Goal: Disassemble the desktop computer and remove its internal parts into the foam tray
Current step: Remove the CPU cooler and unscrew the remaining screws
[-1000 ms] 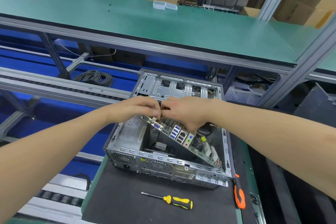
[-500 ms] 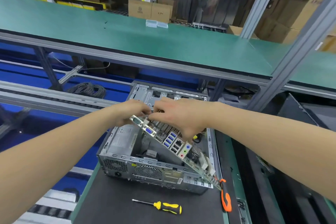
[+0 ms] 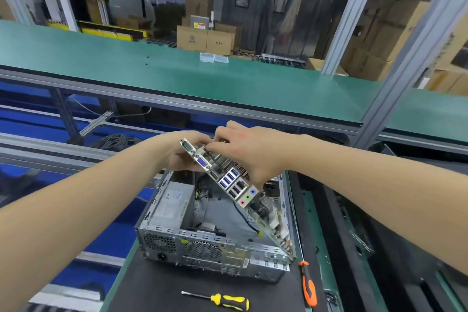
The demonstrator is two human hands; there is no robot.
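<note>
While the motherboard (image 3: 229, 181) stands tilted at centre frame, lower corner inside the open computer case (image 3: 202, 248), your left hand (image 3: 177, 157) grasps its upper end from behind and your right hand (image 3: 250, 152) grips its top face. Lower frame, black mat (image 3: 157, 291): yellow screwdriver (image 3: 229, 302); orange-handled tool (image 3: 309, 289), right of the case.

The case (image 3: 215, 244) is finished in bare silver-grey metal, and round-holed grilles are punched into its near wall. On the board (image 3: 266, 213) blue ports (image 3: 229, 180) are stacked, and three round sockets (image 3: 247, 196) are coloured blue, green and pink. The mat (image 3: 157, 286) under the case is black and edged in green. At six o'clock of the case a screwdriver (image 3: 228, 301) is marked yellow and black; at four o'clock a tool (image 3: 309, 286) is coloured orange and black. The long desk (image 3: 177, 71) at twelve o'clock is covered in green.
</note>
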